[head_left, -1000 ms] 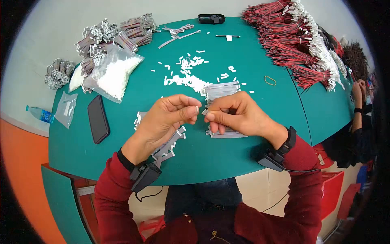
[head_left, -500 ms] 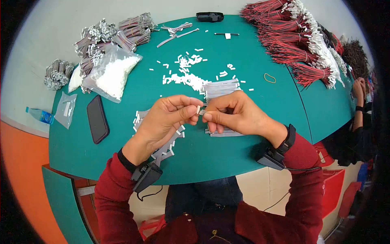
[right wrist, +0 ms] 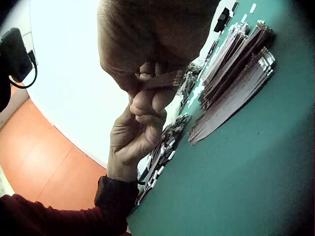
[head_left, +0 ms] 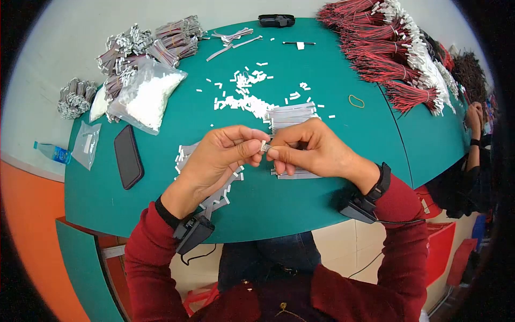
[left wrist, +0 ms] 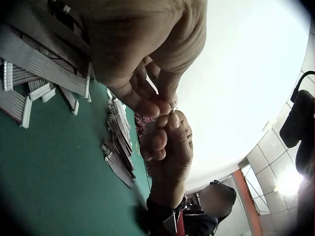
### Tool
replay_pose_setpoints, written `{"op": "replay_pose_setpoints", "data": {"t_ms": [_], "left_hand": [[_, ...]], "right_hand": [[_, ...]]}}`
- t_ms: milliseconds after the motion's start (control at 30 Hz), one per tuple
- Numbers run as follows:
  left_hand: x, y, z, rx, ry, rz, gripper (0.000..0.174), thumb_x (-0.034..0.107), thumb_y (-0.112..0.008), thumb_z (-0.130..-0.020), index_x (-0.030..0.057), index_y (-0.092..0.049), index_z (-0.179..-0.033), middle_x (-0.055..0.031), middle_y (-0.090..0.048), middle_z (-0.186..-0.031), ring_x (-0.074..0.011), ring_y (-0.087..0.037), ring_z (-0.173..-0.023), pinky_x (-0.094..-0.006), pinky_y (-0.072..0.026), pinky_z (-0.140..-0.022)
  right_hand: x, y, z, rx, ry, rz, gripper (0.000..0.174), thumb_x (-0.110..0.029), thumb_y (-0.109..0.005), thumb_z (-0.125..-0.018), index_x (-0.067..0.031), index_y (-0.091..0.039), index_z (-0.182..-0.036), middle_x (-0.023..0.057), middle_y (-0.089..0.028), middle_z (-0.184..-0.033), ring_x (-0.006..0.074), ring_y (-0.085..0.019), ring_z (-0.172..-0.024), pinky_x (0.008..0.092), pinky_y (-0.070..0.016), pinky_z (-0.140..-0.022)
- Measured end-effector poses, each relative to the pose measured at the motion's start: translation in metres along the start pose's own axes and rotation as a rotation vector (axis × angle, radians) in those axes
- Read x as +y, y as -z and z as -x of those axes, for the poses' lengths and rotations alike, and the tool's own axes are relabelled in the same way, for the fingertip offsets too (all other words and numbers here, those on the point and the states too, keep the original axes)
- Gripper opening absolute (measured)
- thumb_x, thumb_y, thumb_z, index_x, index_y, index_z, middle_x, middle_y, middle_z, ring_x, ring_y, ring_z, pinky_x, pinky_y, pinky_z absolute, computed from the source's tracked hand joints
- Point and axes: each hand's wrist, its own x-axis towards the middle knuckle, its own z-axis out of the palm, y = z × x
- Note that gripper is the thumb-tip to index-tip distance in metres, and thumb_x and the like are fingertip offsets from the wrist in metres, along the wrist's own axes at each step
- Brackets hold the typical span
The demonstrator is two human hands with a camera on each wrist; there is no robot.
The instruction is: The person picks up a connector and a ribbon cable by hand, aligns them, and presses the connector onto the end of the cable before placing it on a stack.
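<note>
Both hands are raised together over the green table (head_left: 177, 121). My left hand (head_left: 255, 151) pinches a small white connector (head_left: 264, 146) between thumb and forefinger. My right hand (head_left: 274, 152) pinches the end of a short grey ribbon cable (right wrist: 160, 79), which meets the connector. In the left wrist view the left hand (left wrist: 165, 104) is fingertip to fingertip with the right hand (left wrist: 167, 140). The right wrist view shows the cable running under the right hand's (right wrist: 147, 86) curled fingers, with the left hand (right wrist: 133, 132) just below.
A stack of grey ribbon cables (head_left: 292, 114) and loose white connectors (head_left: 244, 103) lie beyond the hands. Cables with connectors (head_left: 214, 194) lie under the left wrist. Black phone (head_left: 129, 156), connector bag (head_left: 147, 96), red-black wire bundles (head_left: 397, 53), another person's arm (head_left: 475, 137) far right.
The two hands have closed the small gap between them. The connector in the left hand now touches the cable end in the right hand.
</note>
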Motion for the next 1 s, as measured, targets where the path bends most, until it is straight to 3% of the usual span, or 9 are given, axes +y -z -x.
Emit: {"op": "replay_pose_setpoints", "data": {"t_ms": [167, 1000], "left_hand": [[0.0003, -0.0005, 0.0003, 0.003, 0.005, -0.001, 0.019, 0.009, -0.062, -0.085, -0.0017, -0.062, -0.101, -0.0053, -0.062, -0.086, -0.0101, -0.057, -0.073, -0.0218, -0.0476, -0.069], [0.0006, -0.0006, 0.0007, -0.009, 0.014, 0.031, 0.021, 0.009, -0.062, -0.085, -0.0027, -0.060, -0.101, -0.0064, -0.061, -0.086, -0.0114, -0.056, -0.074, -0.0223, -0.0468, -0.070]], "right_hand": [[-0.0011, 0.0007, -0.0002, 0.004, -0.012, -0.009, 0.016, -0.011, -0.056, -0.089, 0.0023, -0.064, -0.082, 0.0034, -0.062, -0.069, 0.0060, -0.055, -0.058, 0.0188, -0.0436, -0.052], [0.0014, -0.0017, -0.0013, 0.024, -0.009, -0.031, 0.019, -0.014, -0.055, -0.089, -0.0002, -0.063, -0.079, 0.0006, -0.060, -0.065, 0.0046, -0.053, -0.055, 0.0185, -0.0432, -0.050]]}}
